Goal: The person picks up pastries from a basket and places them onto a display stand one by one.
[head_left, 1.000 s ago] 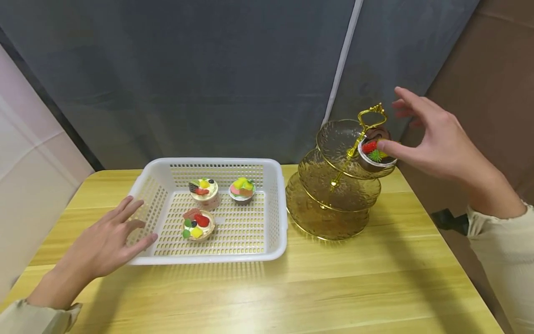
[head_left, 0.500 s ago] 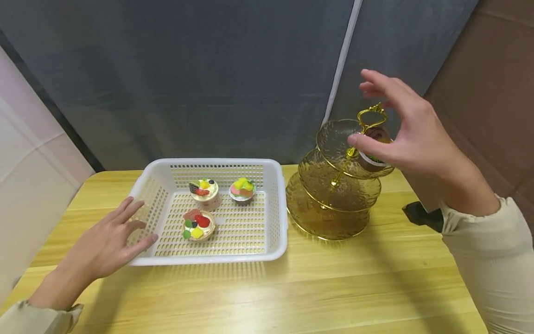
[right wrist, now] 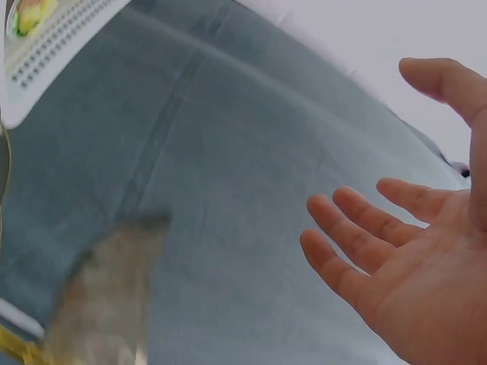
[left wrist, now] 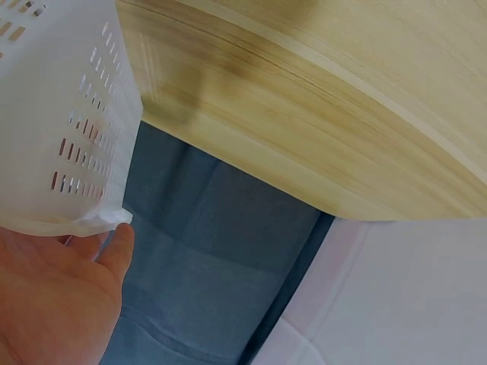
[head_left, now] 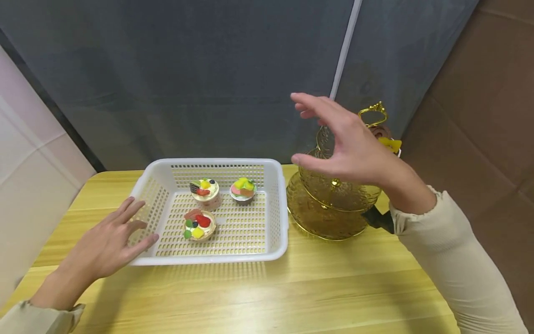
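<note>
My left hand (head_left: pixel 106 241) rests at the left rim of a white plastic basket (head_left: pixel 217 258), fingers spread over the edge; the left wrist view has its fingertips at the rim. Inside the basket are a fruit tart (head_left: pixel 199 226), a cream cup cake (head_left: pixel 205 192) and a cupcake (head_left: pixel 243 190) with yellow topping. My right hand (head_left: pixel 346 144) holds nothing, thumb and fingers wide apart, in front of a three-tier gold glass stand (head_left: pixel 329 227). A chocolate cupcake (head_left: pixel 390 143) with yellow fruit sits at the stand's top tier, mostly hidden behind that hand.
Everything stands on a light wooden table (head_left: pixel 258 297). A dark grey curtain (head_left: pixel 200 83) hangs behind it. The stand's gold handle (head_left: pixel 375 113) rises behind the right hand. Brown cloth (head_left: pixel 479 116) hangs on the right, white cloth (head_left: pixel 37 153) on the left.
My right hand has left the chocolate cupcake on the top tier and moved leftward across the front of the stand. The left hand has stayed at the basket.
</note>
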